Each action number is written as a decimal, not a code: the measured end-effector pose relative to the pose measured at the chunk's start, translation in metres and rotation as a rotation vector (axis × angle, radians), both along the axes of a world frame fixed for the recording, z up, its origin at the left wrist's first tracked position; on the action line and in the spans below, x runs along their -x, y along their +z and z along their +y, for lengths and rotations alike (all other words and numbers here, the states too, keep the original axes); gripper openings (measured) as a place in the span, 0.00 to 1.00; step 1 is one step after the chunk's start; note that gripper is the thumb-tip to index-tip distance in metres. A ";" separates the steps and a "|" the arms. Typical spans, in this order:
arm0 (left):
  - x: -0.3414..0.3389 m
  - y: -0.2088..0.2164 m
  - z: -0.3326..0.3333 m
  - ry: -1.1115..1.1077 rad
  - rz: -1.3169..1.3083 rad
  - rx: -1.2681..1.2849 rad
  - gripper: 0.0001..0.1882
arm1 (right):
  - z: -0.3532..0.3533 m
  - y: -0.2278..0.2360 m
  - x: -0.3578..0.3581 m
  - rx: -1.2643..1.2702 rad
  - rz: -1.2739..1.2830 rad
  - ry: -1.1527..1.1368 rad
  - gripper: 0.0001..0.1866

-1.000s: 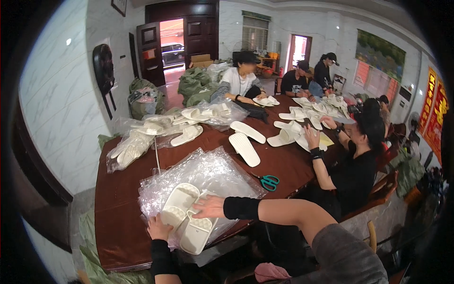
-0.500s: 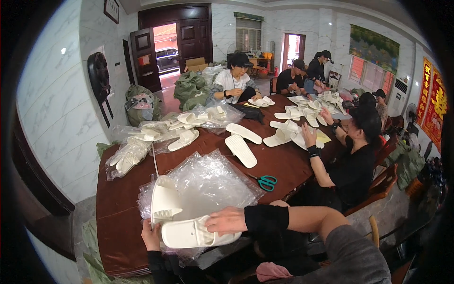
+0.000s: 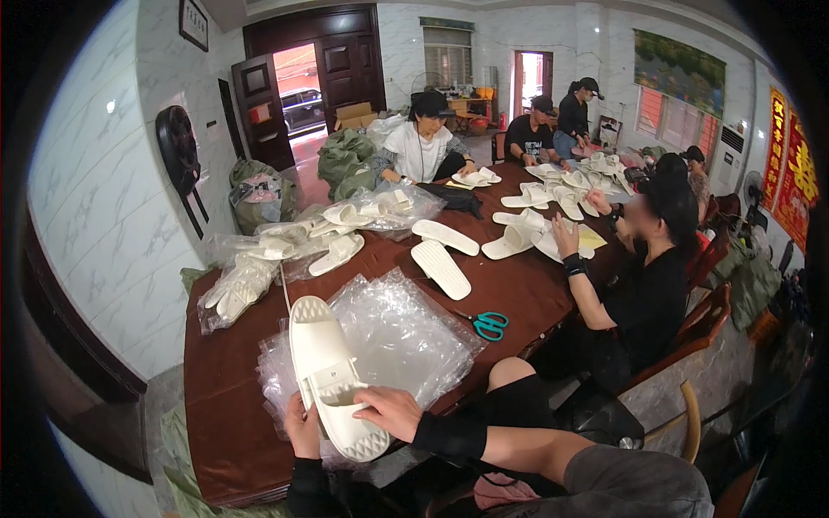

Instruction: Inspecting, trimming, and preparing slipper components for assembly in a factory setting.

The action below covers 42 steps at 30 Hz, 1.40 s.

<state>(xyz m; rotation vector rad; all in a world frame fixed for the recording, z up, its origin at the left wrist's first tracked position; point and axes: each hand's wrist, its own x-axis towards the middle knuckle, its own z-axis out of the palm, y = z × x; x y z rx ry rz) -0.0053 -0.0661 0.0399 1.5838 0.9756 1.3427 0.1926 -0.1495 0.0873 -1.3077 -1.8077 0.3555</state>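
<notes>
A pair of cream slide slippers (image 3: 324, 345) is together in front of me, tilted lengthwise with one end pointing away. The two overlap, and the exact way they fit together is partly hidden. My left hand (image 3: 301, 425) grips the near left side, its thumb along the edge. My right hand (image 3: 390, 413) is closed over the right side, with fingertips at a strap opening. Under and beyond the slippers lies a stack of clear plastic bags (image 3: 401, 324).
Teal-handled scissors (image 3: 490, 325) lie right of the bags. Two loose slippers (image 3: 441, 269) rest beyond them, and bagged slippers (image 3: 237, 289) line the far left. A co-worker in black (image 3: 643, 298) sits at the right; others work around the brown-covered table (image 3: 224, 388).
The two slippers, earlier apart with one upright and one lying crosswise, are now brought together and turned lengthwise. My right hand has shifted slightly left.
</notes>
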 end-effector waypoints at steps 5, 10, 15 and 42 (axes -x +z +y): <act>-0.001 -0.005 -0.004 -0.168 -0.189 0.047 0.17 | 0.026 0.009 0.001 -0.183 0.004 -0.074 0.10; 0.002 -0.041 0.010 -0.146 0.124 0.133 0.15 | 0.043 0.013 -0.007 -0.106 -0.041 -0.023 0.10; 0.004 -0.059 0.013 -0.051 0.476 0.020 0.23 | 0.041 0.020 -0.025 -0.107 -0.112 -0.064 0.10; -0.003 -0.068 -0.003 0.120 1.121 -0.185 0.31 | 0.135 -0.061 -0.094 0.041 -0.774 -0.061 0.34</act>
